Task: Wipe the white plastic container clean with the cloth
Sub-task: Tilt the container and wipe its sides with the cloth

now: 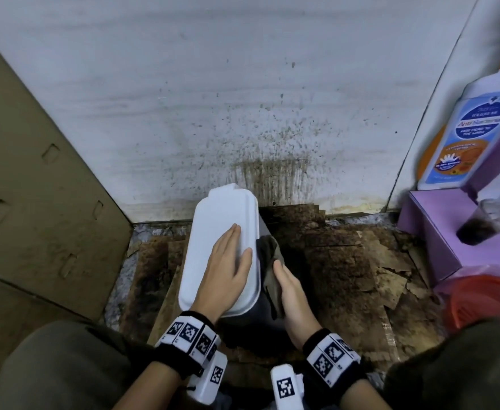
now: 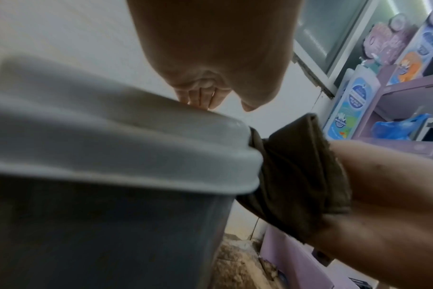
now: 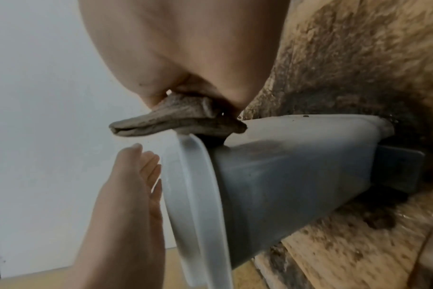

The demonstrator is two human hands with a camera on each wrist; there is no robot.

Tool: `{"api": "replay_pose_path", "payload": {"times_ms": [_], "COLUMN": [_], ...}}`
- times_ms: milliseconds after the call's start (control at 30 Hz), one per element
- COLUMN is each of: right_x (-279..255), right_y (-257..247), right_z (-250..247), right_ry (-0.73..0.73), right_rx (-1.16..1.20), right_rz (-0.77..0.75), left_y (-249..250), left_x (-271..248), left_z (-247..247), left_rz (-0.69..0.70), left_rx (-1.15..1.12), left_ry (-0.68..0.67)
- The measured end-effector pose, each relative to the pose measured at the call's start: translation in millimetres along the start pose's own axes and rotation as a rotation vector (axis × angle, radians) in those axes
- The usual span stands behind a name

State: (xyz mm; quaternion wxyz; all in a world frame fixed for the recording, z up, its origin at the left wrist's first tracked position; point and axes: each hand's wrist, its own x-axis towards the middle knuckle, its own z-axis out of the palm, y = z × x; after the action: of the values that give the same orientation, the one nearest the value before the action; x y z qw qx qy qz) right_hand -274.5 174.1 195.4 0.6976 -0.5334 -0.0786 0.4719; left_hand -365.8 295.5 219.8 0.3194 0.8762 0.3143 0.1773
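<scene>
The white plastic container (image 1: 213,229) stands upright on stained cardboard, its white lid on top and its grey-looking side (image 3: 284,172) facing right. My left hand (image 1: 228,264) lies flat on the lid with straight fingers (image 2: 200,97). My right hand (image 1: 291,294) holds a brown cloth (image 1: 269,253) against the container's right side, just under the lid's rim. In the right wrist view the cloth (image 3: 171,121) is pinched under my right hand (image 3: 185,58) and its folded end sticks out past the lid, while my left hand (image 3: 131,195) shows below it. The right fingers are mostly hidden behind the cloth.
Wet, brown-stained cardboard (image 1: 346,276) covers the floor, and the white wall (image 1: 242,99) behind is spattered. A cardboard panel (image 1: 35,187) closes the left. At right stand purple boxes (image 1: 449,232), a soap bottle (image 1: 476,128), a cup of dark drink (image 1: 479,226) and a red basket (image 1: 485,300).
</scene>
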Motion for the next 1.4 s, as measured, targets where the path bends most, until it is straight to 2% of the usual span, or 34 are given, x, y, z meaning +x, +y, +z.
{"api": "replay_pose_path", "payload": {"times_ms": [100,200,333,500,567,667,833,933,1000,1067,1200,1400], "right_x": [-2.5,2.2,12.4,20.8,19.7,17.4,17.9,24.7,30.1,34.3,40.3,52.6], "right_y": [2.3,14.0,34.1,45.0,45.3,48.5,59.6,69.0,75.4,81.3,91.9,109.9], "right_z": [6.7,10.1,14.6,18.0,20.0,26.8,43.9,52.5,54.9,58.3,68.1,55.4], "right_ry": [-0.07,-0.091,-0.033,0.102,0.142,0.108,-0.017,-0.106,-0.14,-0.131,-0.038,0.041], "right_rx": [0.079,0.133,0.152,0.099,0.072,-0.003,-0.175,-0.41,-0.483,-0.519,-0.653,-0.737], "right_rz": [0.081,0.117,0.111,0.069,0.023,-0.045,-0.139,-0.224,-0.253,-0.288,-0.45,-0.546], "left_y": [-14.5,-30.7,-44.3,-55.9,-55.5,-57.1,-65.7,-72.6,-76.9,-79.6,-81.2,-82.0], "left_x": [-3.3,-4.2,-5.6,-3.4,-4.6,-2.1,-1.4,-1.2,0.2,0.9,0.2,-1.5], "left_z": [-1.1,-8.7,-18.1,-23.6,-29.4,-40.8,-38.8,-34.6,-34.2,-34.7,-33.4,-35.2], "left_rz": [0.006,-0.062,-0.111,-0.137,-0.128,-0.107,-0.062,-0.063,-0.059,-0.061,-0.059,-0.09], "left_rx": [0.058,0.036,0.062,0.073,0.063,0.06,0.037,-0.008,-0.004,-0.009,0.002,-0.005], "left_ry": [0.067,0.118,0.138,0.075,0.066,0.063,0.135,0.17,0.173,0.171,0.179,0.164]}}
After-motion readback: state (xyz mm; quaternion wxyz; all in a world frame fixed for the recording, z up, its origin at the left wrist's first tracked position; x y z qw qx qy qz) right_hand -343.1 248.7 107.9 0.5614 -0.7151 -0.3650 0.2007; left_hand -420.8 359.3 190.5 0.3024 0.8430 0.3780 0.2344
